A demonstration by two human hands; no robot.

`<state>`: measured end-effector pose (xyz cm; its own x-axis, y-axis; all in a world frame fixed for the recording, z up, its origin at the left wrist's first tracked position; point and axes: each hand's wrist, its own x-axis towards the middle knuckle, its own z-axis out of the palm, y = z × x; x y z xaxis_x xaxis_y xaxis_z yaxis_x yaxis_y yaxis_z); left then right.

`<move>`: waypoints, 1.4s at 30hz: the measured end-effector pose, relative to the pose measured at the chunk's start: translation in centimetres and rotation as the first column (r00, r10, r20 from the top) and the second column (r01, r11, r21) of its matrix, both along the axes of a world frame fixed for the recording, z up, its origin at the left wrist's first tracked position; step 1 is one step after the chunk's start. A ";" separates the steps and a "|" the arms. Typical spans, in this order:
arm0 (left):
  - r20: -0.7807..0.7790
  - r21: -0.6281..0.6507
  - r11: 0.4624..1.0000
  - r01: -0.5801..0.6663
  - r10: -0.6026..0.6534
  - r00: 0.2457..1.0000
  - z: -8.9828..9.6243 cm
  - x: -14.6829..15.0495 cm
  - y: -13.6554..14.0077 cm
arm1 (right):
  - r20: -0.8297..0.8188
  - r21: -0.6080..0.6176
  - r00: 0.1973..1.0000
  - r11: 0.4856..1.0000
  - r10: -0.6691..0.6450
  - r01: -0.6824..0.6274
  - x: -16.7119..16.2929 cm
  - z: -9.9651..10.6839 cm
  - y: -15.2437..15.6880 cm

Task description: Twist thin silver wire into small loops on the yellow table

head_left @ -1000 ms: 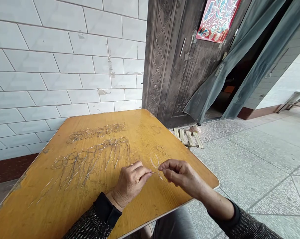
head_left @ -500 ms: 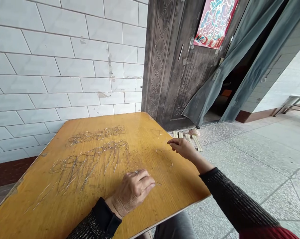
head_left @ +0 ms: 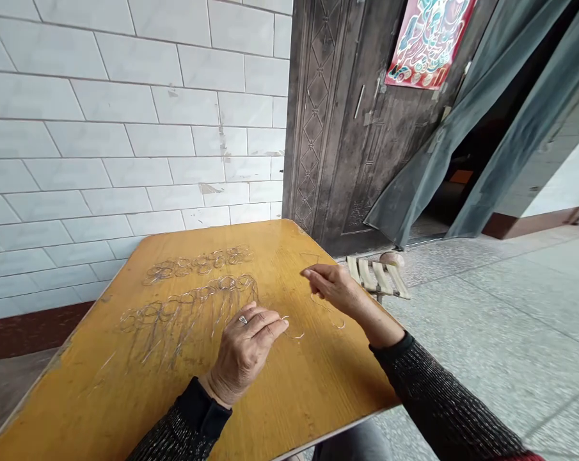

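My left hand point(head_left: 248, 346) is over the middle of the yellow wooden table point(head_left: 251, 419), closed in a pinch on a thin wire point(head_left: 296, 336) whose curved end sticks out past the fingertips. To its right, my right hand point(head_left: 332, 288) is also pinched; whatever is between its fingers is too fine to make out. Beneath and beside the right hand lies a loose bent wire point(head_left: 338, 324). Left of my hands, looped wires with long tails point(head_left: 174, 317) form a near row. Behind them runs a row of coiled wire loops point(head_left: 200, 262).
A white tiled wall point(head_left: 140, 141) borders the table's far left side. Beyond the far right corner stands a dark carved door point(head_left: 337, 160) with a grey curtain point(head_left: 414, 186). A low slatted stool point(head_left: 382, 275) is on the floor right of the table.
My left hand has lifted and moved away from me, with the wire still pinched. My right hand has come left, closer to it. The view has shifted slightly.
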<state>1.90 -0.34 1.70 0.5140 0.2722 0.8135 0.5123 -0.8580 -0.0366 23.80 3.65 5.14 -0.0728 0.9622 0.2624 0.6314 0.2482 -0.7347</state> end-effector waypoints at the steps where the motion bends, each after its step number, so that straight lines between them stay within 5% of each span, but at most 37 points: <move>1: -0.004 0.023 0.999 -0.022 0.022 1.000 0.2 -0.4 0.1 | -0.124 -0.042 0.985 0.991 0.119 -0.125 -1.3 0.4 -0.1; 4: -0.020 0.094 0.990 -0.101 0.103 0.994 0.7 -1.2 0.3 | -0.365 -0.145 0.847 0.875 0.387 -0.462 -4.7 0.5 -0.1; 8: -0.019 0.093 0.984 -0.152 0.154 0.988 0.8 -1.3 0.3 | -0.556 -0.119 0.678 0.760 0.482 -0.638 -6.6 -0.9 -0.1; 11: 0.008 0.016 0.985 -0.173 0.173 0.985 0.5 -1.0 0.5 | -0.672 -0.097 0.616 0.776 0.411 -0.624 -6.6 -2.0 0.1; 18: 0.302 -0.249 0.964 -0.091 0.167 0.939 0.3 -1.4 1.6 | -0.742 -0.131 0.619 0.850 0.257 -0.510 -6.2 -2.8 0.5; 21: 0.371 -0.484 0.875 0.010 0.195 0.908 0.1 -1.6 1.7 | -0.723 -0.147 0.648 0.862 0.241 -0.485 -6.4 -2.9 0.4; 25: 0.398 -0.715 0.677 0.177 0.185 0.899 -0.4 -1.3 1.8 | -0.661 -0.142 0.701 0.873 0.267 -0.466 -7.0 -3.0 0.1; 31: 0.612 -0.779 0.407 0.477 0.327 0.720 -0.3 -0.8 1.8 | -0.630 -0.069 0.711 0.890 0.312 -0.452 -7.2 -3.0 0.1; 34: 0.656 -0.755 0.327 0.568 0.352 0.668 0.0 -1.0 2.0 | -0.641 -0.087 0.698 0.872 0.321 -0.481 -6.8 -3.0 0.2; 37: 0.609 -0.793 0.299 0.531 0.357 0.708 0.3 -1.8 2.4 | -0.624 -0.122 0.699 0.840 0.350 -0.529 -6.2 -2.7 0.3; 42: 0.380 -0.915 0.220 0.337 0.197 0.904 1.3 -3.3 2.4 | -0.548 -0.182 0.712 0.768 0.439 -0.614 -4.4 -1.7 0.4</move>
<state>-1.38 2.02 3.03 0.3416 0.9383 0.0539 0.1834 -0.1228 0.9753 19.36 4.00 3.46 -0.5528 0.8295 0.0794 0.0465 0.1258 -0.9910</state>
